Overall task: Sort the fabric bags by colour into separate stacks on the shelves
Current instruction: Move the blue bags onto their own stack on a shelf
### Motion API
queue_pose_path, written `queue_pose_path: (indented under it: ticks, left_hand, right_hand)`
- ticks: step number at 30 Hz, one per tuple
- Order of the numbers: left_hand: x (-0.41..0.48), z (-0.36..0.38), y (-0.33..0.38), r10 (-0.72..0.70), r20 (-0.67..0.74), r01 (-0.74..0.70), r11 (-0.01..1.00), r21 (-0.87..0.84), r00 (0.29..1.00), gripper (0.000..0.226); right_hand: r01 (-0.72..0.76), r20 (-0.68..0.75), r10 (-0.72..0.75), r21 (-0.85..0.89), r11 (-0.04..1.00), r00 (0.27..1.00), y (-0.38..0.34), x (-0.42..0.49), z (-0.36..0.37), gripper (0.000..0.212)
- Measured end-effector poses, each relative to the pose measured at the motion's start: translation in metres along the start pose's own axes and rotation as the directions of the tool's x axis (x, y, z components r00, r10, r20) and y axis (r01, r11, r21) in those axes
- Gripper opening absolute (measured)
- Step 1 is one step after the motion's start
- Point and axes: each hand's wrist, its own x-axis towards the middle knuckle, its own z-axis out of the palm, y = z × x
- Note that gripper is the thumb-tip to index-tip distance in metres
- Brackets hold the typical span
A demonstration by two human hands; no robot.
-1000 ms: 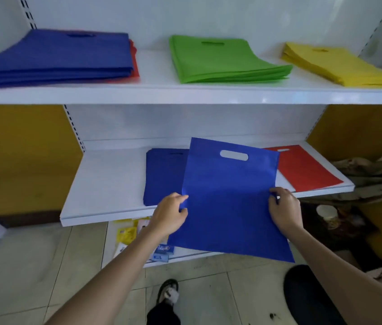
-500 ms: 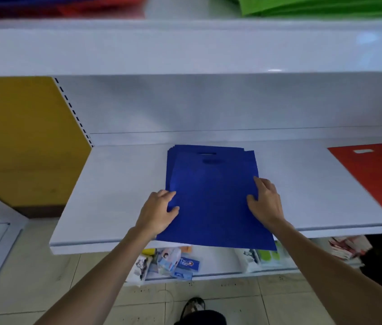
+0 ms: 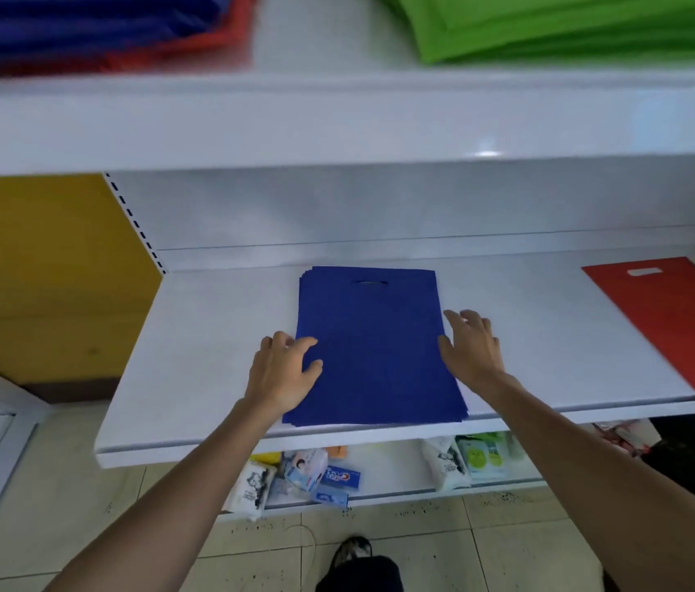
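The left hand (image 3: 283,373) lay relaxed on the left edge of the blue bag stack (image 3: 373,348). The right hand (image 3: 471,348), fingers straight, touched its right edge. The top bag, earlier skewed and overhanging the middle shelf (image 3: 209,356), now lay squared, well apart from the red bag (image 3: 670,326).

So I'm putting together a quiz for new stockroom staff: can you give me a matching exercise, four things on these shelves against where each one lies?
Things
1. blue stack
2. red bag
3. green stack
4. small packets

Places
A. upper shelf, right side
B. middle shelf, centre
C. lowest shelf
D. middle shelf, far right

Pairs: 1-B, 2-D, 3-A, 4-C
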Motion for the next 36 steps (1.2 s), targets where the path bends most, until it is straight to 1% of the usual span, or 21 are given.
queue_pose_path:
  ticks: [5,11,13,16,17,19,21,23,25,27,30,33,36]
  left_hand:
    - [-0.053,-0.061,0.044,0.094,-0.093,-0.095,0.995,-0.006,0.991,0.042]
    - [-0.136,-0.127,0.103,0.231,-0.182,-0.247,0.967,-0.07,0.956,0.038]
    - [-0.154,-0.151,0.12,0.264,-0.254,-0.299,0.948,-0.107,0.93,0.035]
    - [-0.172,-0.191,0.136,0.312,-0.373,-0.376,0.92,-0.112,0.874,0.03]
    - [-0.175,-0.206,0.138,0.328,-0.407,-0.398,0.912,-0.099,0.853,0.029]
    - [-0.176,-0.237,0.138,0.331,-0.474,-0.41,0.909,-0.071,0.816,0.027]
    - [-0.171,-0.271,0.134,0.303,-0.552,-0.396,0.917,-0.054,0.777,0.027]
    - [-0.162,-0.304,0.124,0.256,-0.615,-0.372,0.926,-0.067,0.746,0.026]
    - [-0.151,-0.33,0.105,0.21,-0.639,-0.336,0.938,-0.082,0.74,0.026]
    - [-0.136,-0.351,0.075,0.168,-0.633,-0.28,0.957,-0.08,0.755,0.027]
    - [-0.111,-0.374,0.021,0.092,-0.618,-0.18,0.98,-0.082,0.781,0.028]
    - [-0.082,-0.388,-0.031,0.01,-0.601,-0.08,0.993,-0.091,0.799,0.027]
    - [-0.051,-0.398,-0.075,-0.158,-0.57,0.123,0.987,-0.099,0.806,0.029]
  right_hand:
    - [0.095,-0.178,-0.072,0.125,0.988,0.981,-0.009,-0.067,-0.077,0.045]
    - [0.224,-0.388,-0.131,0.205,0.953,0.912,-0.008,-0.162,-0.163,0.039]
    - [0.249,-0.472,-0.115,0.233,0.94,0.874,-0.011,-0.182,-0.191,0.035]
    - [0.299,-0.622,-0.08,0.256,0.919,0.779,-0.026,-0.202,-0.229,0.033]
    - [0.317,-0.654,-0.077,0.257,0.913,0.753,-0.033,-0.206,-0.241,0.032]
    - [0.349,-0.687,-0.083,0.258,0.901,0.722,-0.048,-0.21,-0.258,0.032]
    - [0.388,-0.708,-0.115,0.237,0.89,0.697,-0.066,-0.205,-0.272,0.03]
    - [0.436,-0.725,-0.18,0.182,0.881,0.665,-0.089,-0.193,-0.283,0.031]
    - [0.478,-0.732,-0.245,0.124,0.869,0.636,-0.117,-0.176,-0.292,0.032]
    - [0.502,-0.724,-0.281,0.105,0.858,0.63,-0.15,-0.156,-0.298,0.033]
    - [0.536,-0.69,-0.34,0.082,0.84,0.639,-0.199,-0.121,-0.299,0.034]
    - [0.551,-0.641,-0.375,0.09,0.829,0.67,-0.244,-0.084,-0.292,0.033]
    - [0.528,-0.551,-0.388,0.116,0.841,0.739,-0.283,-0.047,-0.279,0.032]
